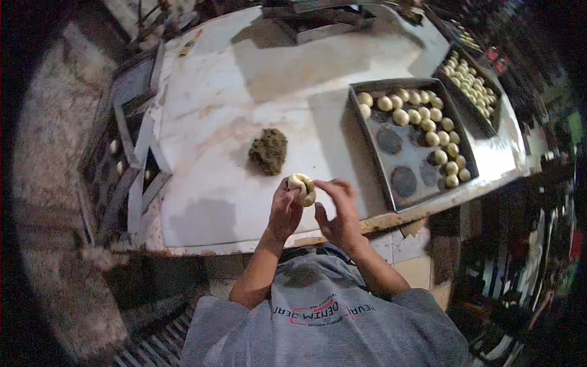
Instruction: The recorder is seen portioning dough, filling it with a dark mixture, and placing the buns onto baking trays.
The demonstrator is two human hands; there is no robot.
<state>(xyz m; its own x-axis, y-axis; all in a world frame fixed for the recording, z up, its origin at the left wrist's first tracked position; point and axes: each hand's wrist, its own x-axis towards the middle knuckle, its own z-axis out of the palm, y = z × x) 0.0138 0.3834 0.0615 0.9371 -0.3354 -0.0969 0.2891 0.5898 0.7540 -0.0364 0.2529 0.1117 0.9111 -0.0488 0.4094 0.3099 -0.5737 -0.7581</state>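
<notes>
The left grip point(286, 209) was clasped around a pale dough piece point(301, 183), held up over the desk's near edge; the right grip point(343, 214) was loosened, thumb and index finger spread beside it, though whether they touched it I could not tell; the step in hand looked like shaping the folded dough, and the next move seemed to call for a light pinch along the fold; beyond lay a crumbly brown mound point(268, 151) on the white desk point(202, 134); rightward stood a dark tray point(422, 192), partly filled with dough balls point(414, 116); past it, a fuller second tray point(487, 129).
</notes>
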